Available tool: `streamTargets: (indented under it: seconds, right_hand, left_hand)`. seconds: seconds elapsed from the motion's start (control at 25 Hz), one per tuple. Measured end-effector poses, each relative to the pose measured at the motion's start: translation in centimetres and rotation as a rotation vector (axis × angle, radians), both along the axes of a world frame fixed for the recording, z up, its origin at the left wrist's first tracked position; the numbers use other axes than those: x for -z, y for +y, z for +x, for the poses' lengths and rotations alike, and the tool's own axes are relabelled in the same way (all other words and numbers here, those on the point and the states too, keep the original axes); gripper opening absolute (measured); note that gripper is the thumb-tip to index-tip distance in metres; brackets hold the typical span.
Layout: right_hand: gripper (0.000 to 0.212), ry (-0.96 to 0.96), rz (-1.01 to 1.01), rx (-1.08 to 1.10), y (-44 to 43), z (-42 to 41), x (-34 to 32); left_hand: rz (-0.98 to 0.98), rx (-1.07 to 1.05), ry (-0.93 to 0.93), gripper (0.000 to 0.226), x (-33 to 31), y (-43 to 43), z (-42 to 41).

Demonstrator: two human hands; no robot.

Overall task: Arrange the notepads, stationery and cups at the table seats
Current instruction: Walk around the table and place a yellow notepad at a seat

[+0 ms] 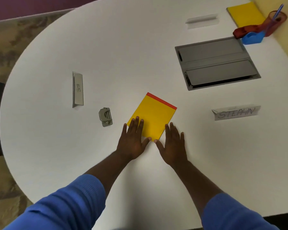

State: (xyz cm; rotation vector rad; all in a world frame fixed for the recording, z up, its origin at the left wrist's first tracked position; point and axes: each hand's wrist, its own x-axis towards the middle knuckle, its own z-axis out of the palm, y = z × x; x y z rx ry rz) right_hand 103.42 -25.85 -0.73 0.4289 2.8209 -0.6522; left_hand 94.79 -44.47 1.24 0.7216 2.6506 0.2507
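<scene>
A yellow notepad [154, 116] with a red top strip lies tilted on the white table [106, 47]. My left hand [134, 138] lies flat with its fingers on the pad's near left corner. My right hand [173, 141] lies flat beside the pad's near right edge, thumb at its bottom corner. Both hands have fingers spread and grip nothing. A second yellow notepad [244, 14] lies at the far right. A red translucent cup [276, 20] holding a blue pen [278, 11] stands beside it.
A grey hole punch [105, 117] sits left of the pad. Name cards read "BETA" [77, 89] and "STEPHN" [236, 112]; a third card [201, 19] stands far back. A grey cable hatch [217, 63] is set into the table. A blue tape dispenser [253, 38] sits near the cup.
</scene>
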Motion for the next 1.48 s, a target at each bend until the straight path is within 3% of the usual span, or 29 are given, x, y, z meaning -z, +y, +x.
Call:
streamTargets:
  seconds: [0.24, 0.48, 0.68, 0.92, 1.2, 1.4, 1.48]
  right_hand:
    - [0.095, -0.040, -0.012, 0.052, 0.9, -3.1, 2.2]
    - [0.088, -0.007, -0.076, 0.127, 0.0, -4.4, 3.1]
    - [0.088, 0.022, -0.193, 0.230, -0.4, -5.1, 2.8]
    - [0.079, 0.068, -0.338, 0.298, 0.4, -5.6, 2.1]
    - [0.053, 0.087, -0.549, 0.721, 1.7, -7.5, 1.1]
    - [0.038, -0.029, -0.750, 0.896, 4.1, -8.4, 2.3]
    - [0.032, -0.048, -0.809, 0.901, 4.0, -8.1, 2.3]
  left_hand:
    - [0.037, -0.284, -0.166, 0.101, 2.5, 2.1, -4.7]
    - [0.113, -0.375, -0.177, 0.100, 3.6, 3.1, -6.5]
    - [0.277, -0.630, -0.210, 0.075, 3.0, 3.8, -7.5]
    - [0.316, -0.787, -0.310, 0.050, 4.7, 3.0, -9.0]
    - [0.449, -0.939, -0.423, 0.019, 4.6, 1.8, -8.2]
    - [0.636, -1.108, -0.585, 0.029, 4.5, 0.2, -7.7]
    - [0.717, -1.151, -0.688, 0.019, 3.8, -0.1, -7.1]
